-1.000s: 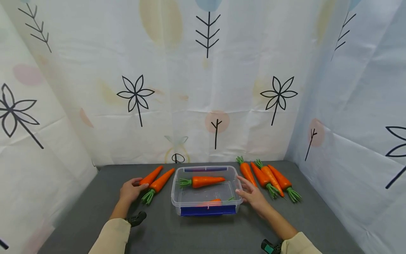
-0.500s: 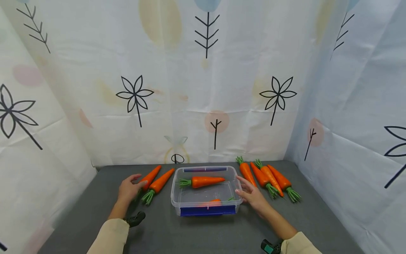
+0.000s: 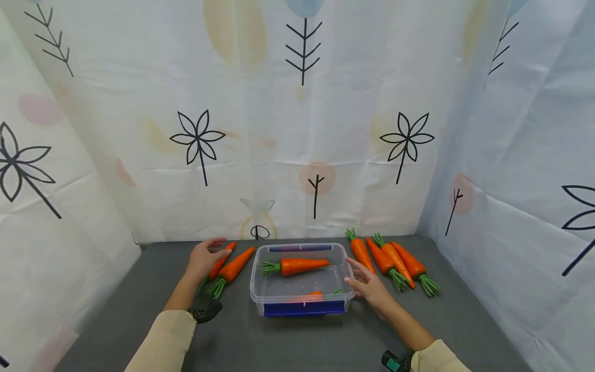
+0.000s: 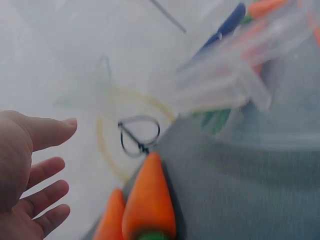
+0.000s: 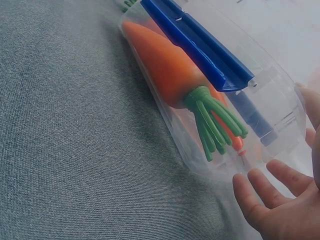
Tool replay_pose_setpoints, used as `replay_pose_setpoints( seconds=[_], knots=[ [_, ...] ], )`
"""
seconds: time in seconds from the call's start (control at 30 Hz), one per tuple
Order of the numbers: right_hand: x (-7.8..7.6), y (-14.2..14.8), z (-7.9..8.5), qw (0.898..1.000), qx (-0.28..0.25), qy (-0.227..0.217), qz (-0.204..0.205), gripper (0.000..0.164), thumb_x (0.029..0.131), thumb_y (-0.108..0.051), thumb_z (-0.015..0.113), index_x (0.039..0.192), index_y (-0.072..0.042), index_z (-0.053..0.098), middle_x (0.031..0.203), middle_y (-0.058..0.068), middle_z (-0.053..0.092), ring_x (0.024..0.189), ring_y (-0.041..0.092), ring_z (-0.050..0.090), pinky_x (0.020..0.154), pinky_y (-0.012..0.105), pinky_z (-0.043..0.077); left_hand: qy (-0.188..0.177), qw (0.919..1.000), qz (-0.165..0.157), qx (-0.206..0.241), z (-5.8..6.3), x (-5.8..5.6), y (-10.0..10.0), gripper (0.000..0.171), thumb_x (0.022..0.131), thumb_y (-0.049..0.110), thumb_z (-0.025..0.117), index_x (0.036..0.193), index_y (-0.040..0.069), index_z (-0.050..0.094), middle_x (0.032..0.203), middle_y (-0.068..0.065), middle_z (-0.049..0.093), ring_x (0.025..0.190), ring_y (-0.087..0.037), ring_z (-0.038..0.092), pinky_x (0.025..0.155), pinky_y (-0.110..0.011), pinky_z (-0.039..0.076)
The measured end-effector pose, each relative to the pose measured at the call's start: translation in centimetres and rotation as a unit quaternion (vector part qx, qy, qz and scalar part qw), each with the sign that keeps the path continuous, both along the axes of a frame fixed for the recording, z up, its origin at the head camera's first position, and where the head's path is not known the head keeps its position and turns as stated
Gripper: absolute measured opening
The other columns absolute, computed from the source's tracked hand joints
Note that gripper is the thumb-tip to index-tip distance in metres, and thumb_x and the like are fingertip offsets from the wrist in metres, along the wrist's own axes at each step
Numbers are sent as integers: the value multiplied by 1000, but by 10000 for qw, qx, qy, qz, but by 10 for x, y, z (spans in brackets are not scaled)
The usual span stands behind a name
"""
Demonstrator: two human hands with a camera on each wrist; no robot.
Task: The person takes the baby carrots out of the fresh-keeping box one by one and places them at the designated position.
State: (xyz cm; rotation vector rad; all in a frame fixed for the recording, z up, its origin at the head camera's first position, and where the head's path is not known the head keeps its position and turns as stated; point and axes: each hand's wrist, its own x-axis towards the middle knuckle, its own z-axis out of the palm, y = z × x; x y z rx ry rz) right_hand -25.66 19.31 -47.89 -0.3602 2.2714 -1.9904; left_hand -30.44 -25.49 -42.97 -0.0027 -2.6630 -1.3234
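Note:
My left hand [image 3: 202, 262] hovers beside the outer of two orange toy carrots at the left, overlapping its upper part. That carrot [image 3: 216, 268] lies along a second carrot [image 3: 237, 264], both with green tops toward me. In the left wrist view, the left fingers [image 4: 47, 192] are spread and hold nothing. A clear plastic box [image 3: 259, 281] with blue clips stands in the middle. One carrot [image 3: 299, 266] lies across its back; another carrot [image 5: 170, 72] lies along its front wall. My right hand [image 3: 372, 289] rests its extended fingertips against the box's right end.
Several carrots [image 3: 409, 261] lie in a group to the right of the box, close to the back curtain. A grey cloth-covered table [image 3: 260, 343] lies beneath everything. Patterned white curtains [image 3: 260, 201] enclose the back and both sides.
The left fingers have come off the outer left carrot, and the hand has moved back toward its tip. That carrot has shifted slightly left. The right hand and box have stayed put.

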Motion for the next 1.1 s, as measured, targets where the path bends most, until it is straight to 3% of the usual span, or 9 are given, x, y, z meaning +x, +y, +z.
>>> replay_pose_setpoints(
  seconds=[0.1, 0.33, 0.5, 0.8, 1.1],
  knots=[
    [-1, 0, -2, 10000, -50, 19, -3, 61, 96, -14, 62, 151, -10, 35, 135, 33, 44, 109, 38, 57, 82, 39, 55, 100, 9997, -212, 34, 10, -1, 14, 47, 91, 25, 71, 132, 7, 58, 131, -21, 57, 117, -38, 54, 95, -54, 44],
    [-2, -2, -4, 10000, -44, -19, -31, 59, 97, -11, 60, 151, -10, 35, 134, 32, 46, 108, 39, 57, 80, 39, 54, 182, 9930, -1022, 564, 26, -3, 44, 36, 91, 19, 70, 124, 7, 63, 123, -17, 61, 113, -33, 57, 94, -48, 47],
    [-2, -1, -4, 10000, -76, 37, -35, 58, 97, -12, 60, 150, -11, 36, 133, 33, 46, 107, 38, 57, 80, 40, 54, 180, 9886, -1439, 403, 35, -8, 65, 33, 90, 19, 71, 120, 7, 65, 117, -11, 65, 108, -30, 61, 91, -46, 49],
    [-1, -1, -5, 9999, 52, -20, -121, 59, 97, -13, 61, 150, -11, 37, 135, 32, 46, 110, 39, 57, 81, 41, 55, 14, 9728, -2314, -107, 37, -8, 93, 30, 94, 17, 66, 122, 7, 65, 119, -10, 65, 107, -29, 61, 90, -46, 50],
    [-1, -1, -4, 9998, 88, -2, -172, 59, 97, -13, 61, 150, -11, 37, 133, 31, 48, 108, 38, 57, 80, 39, 55, -595, 9527, -2924, -572, 31, -11, 117, 39, 95, 22, 65, 129, 3, 61, 128, -16, 60, 117, -31, 56, 96, -47, 46]
  ],
)
